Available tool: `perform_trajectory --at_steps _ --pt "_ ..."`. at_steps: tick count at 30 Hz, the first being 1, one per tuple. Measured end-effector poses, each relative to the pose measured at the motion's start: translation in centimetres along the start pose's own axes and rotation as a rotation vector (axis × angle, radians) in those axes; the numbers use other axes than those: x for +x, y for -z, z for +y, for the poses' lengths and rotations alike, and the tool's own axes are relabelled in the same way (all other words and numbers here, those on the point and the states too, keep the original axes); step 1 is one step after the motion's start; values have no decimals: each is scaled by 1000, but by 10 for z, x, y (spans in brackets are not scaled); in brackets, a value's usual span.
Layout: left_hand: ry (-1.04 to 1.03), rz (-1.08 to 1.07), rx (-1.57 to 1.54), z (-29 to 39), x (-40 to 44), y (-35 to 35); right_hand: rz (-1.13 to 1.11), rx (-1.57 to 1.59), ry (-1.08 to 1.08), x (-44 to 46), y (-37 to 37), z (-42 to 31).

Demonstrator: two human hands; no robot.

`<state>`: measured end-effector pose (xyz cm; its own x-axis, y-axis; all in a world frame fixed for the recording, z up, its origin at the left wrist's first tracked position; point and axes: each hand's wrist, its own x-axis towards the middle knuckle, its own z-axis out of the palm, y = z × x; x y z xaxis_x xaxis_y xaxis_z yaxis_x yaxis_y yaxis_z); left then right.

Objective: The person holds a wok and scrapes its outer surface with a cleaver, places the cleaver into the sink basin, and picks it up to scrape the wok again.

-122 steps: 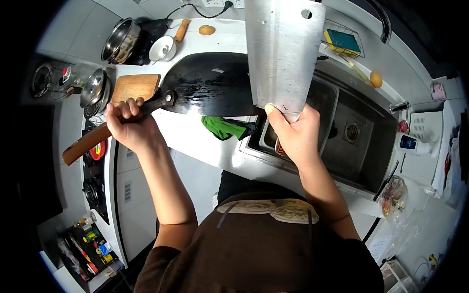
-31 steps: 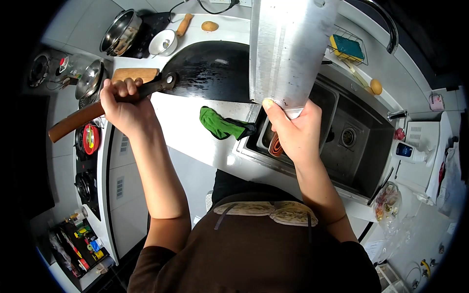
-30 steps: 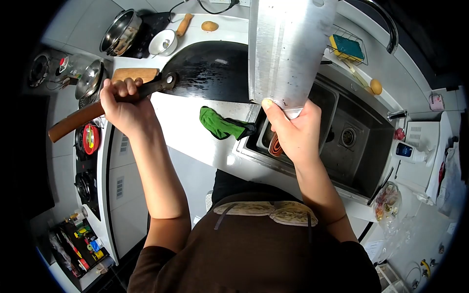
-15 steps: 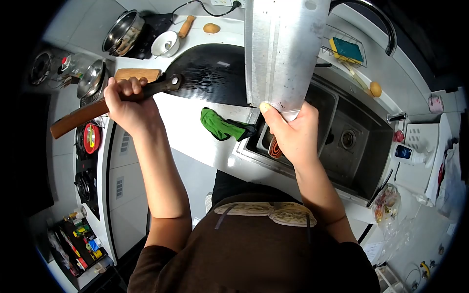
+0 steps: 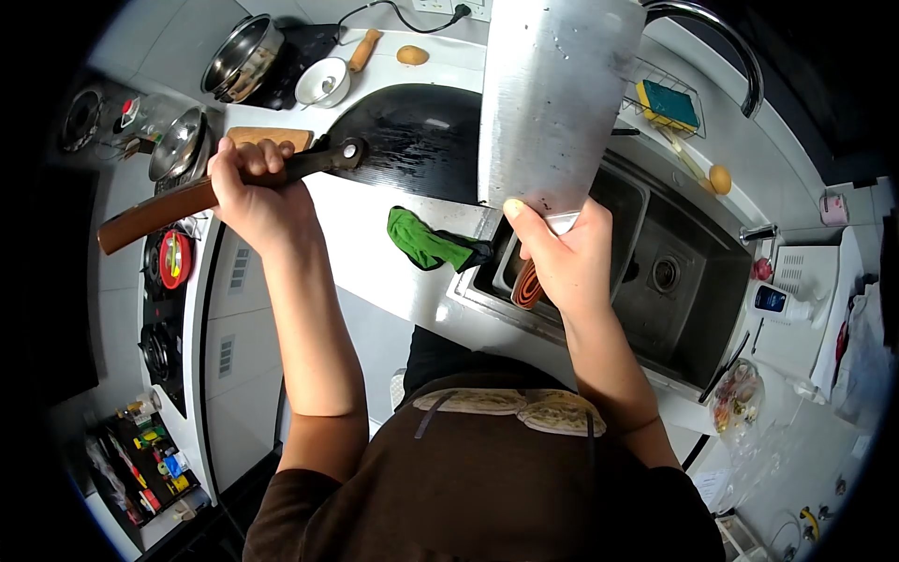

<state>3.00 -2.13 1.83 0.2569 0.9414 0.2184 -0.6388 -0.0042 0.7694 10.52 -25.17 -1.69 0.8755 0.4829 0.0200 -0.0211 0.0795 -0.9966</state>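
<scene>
My left hand (image 5: 260,192) is closed round the brown wooden handle (image 5: 154,217) of a black wok (image 5: 403,131), whose dark surface carries wet streaks. In my right hand (image 5: 567,248) is a cleaver (image 5: 552,103), gripped where blade and handle meet. Its broad metal blade points up close to the camera, with droplets and small dark specks on it. The handle's striped end (image 5: 527,286) shows below my fingers; the rest is covered. Between my hands, a green and black cloth (image 5: 431,242) lies on the counter beside the sink. The blade hides the wok's right side.
The double sink (image 5: 698,272) lies right, under a curved faucet (image 5: 744,47). Behind it, a wire rack holds a sponge (image 5: 668,105). At the back are a white bowl (image 5: 323,82), a potato (image 5: 412,55) and a steel pot (image 5: 243,58). A wooden board (image 5: 270,138) is left.
The cleaver's blade has turned slightly, showing its face broader and more evenly lit. My left hand keeps its hold on the wok handle. The whole view has shifted a little.
</scene>
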Motion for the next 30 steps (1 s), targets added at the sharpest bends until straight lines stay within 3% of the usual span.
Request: perform_trajectory --at_steps 20,26,30 --pt "8 2 1 1 -2 1 -23 -57 -69 -1 6 -5" --pt "-2 -5 6 0 -1 1 -27 63 -49 0 0 -7" --pt "13 -32 -12 1 -1 1 -49 -64 -53 -1 2 -2"
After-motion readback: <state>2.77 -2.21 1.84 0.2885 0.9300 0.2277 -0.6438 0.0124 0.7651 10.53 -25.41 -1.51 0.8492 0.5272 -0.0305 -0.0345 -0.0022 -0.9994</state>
